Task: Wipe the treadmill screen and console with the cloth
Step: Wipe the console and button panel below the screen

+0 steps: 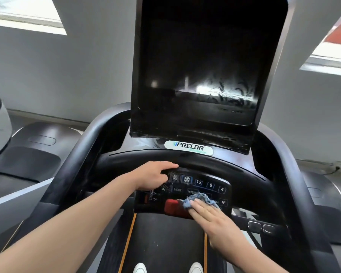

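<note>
Right hand flat, pressing cloth on console.

Both forearms bare, no sleeves; white shoe toes, seemingly trainers.

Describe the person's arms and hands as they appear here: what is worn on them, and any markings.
Both arms are bare as far up as the picture shows: no sleeve in sight. The left hand and the right hand wear no gloves. No watch, bracelet or ring shows on either, and no markings are visible. The fingernails look short and unpainted.
</note>
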`<state>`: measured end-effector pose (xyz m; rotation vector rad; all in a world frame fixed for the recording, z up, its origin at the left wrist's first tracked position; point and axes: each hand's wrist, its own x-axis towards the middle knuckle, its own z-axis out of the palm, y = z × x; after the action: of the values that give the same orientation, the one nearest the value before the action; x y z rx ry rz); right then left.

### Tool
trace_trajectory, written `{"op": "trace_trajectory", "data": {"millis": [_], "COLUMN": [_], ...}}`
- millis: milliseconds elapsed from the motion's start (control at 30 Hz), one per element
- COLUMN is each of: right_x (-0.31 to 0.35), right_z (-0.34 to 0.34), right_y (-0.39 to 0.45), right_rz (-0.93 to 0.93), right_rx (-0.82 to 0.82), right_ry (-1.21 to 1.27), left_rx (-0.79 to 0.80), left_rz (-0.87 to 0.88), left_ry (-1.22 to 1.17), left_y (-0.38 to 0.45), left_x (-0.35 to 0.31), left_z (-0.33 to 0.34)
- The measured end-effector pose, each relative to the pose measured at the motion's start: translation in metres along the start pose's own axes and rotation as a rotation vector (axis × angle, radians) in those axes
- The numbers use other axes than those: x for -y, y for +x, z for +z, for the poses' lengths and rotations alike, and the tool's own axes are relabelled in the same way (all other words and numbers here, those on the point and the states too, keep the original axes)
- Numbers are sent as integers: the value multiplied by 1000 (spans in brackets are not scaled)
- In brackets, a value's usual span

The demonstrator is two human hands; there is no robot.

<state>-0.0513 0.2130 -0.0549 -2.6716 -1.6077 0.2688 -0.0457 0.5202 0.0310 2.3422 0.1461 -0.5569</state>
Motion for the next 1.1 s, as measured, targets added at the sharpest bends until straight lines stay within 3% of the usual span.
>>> {"op": "trace_trajectory", "data": {"millis": [233, 400, 533, 700, 833, 933, 1000, 1100], "right_x": [39, 0, 11, 18, -20, 12, 30, 0], "right_z": [3, 1, -1, -13, -16, -11, -10, -25], "right_y": [39, 4, 22, 45, 14, 48, 66, 62], "right_rz": [-79, -164, -126, -132, 72, 197, 135, 64], "right_rx": [-15, -12, -107, -28, -165, -246, -214, -224], "right_ry": [-71, -167, -158, -34, 35, 187, 189, 108], "left_rx": [-4, -9, -7, -3, -5, -21, -16, -1], "left_rz": [-9, -9, -18, -13, -13, -4, -19, -24], "left_ry": [14, -6, 8, 6, -37, -13, -26, -41], "left_y": [2, 2, 4, 2, 4, 4, 3, 7], "left_x": [-2, 0, 1, 1, 2, 1, 2, 4], "left_z": [2, 2, 3, 1, 2, 3, 3, 0]}}
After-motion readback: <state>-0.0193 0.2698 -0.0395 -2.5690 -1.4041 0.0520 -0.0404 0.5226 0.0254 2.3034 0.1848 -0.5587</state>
